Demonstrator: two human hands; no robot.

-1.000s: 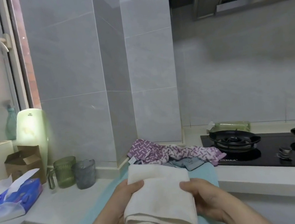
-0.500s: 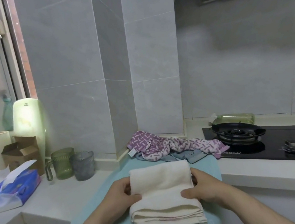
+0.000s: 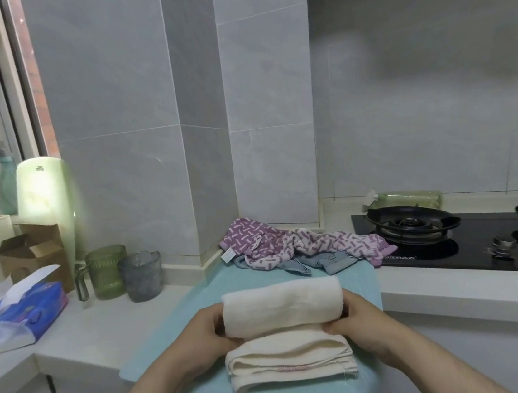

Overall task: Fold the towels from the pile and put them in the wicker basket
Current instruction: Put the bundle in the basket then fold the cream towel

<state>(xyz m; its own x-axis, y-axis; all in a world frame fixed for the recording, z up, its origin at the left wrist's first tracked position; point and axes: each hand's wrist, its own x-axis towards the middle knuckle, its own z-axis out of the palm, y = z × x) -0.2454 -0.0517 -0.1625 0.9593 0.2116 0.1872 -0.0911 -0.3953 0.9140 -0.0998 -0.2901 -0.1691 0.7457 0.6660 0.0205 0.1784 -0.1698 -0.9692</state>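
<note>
Nothing legible. Dark print on pale green rounded plastic board (image 3: 39,167), white lettering on black glass hob (image 3: 400,257), print on grey towel (image 3: 332,259): all blurred.

both hands, left hand (image 3: 207,331) and right hand (image 3: 359,318), grip a cream towel (image 3: 286,333) on a blue mat (image 3: 199,301).

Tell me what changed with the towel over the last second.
The cream towel came down onto the blue mat, and its far half is now doubled back toward the person. The left hand and right hand kept hold of its ends throughout. The purple towel pile and the green cup stayed put.
</note>
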